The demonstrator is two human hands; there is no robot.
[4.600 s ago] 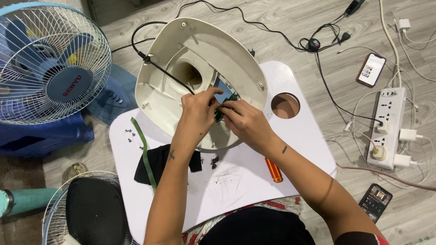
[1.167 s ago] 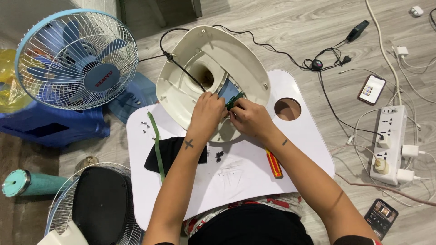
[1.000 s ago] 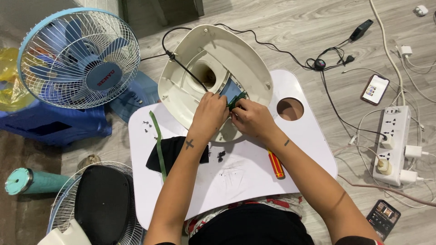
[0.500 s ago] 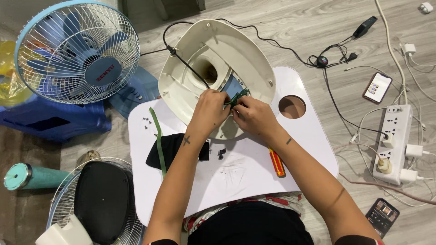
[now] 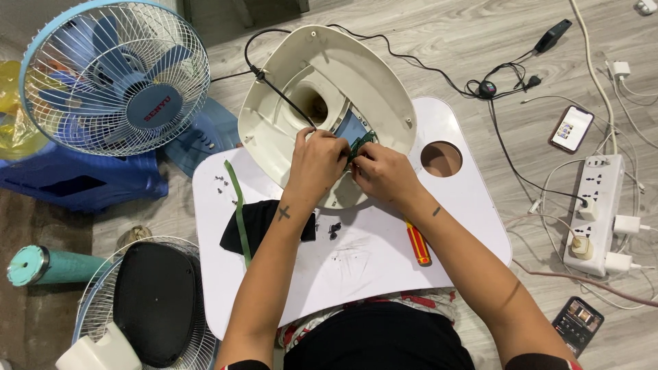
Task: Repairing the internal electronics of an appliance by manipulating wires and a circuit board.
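We look down on a small white bench set on a wooden floor. Our left hand and right hand meet over the middle of a cream plastic fan housing that lies open side up across the far edge of the bench. Both hands are closed, fingertips pinching a small green circuit board between them, just inside the housing's rim. A black cable runs across the housing's inside toward our left hand.

On the bench near our left forearm lie a black cloth, a green strip and some small dark screws. A red and yellow screwdriver lies beside our right forearm. On the floor to the left stands a blue fan; to the right lie a white power strip and a phone.
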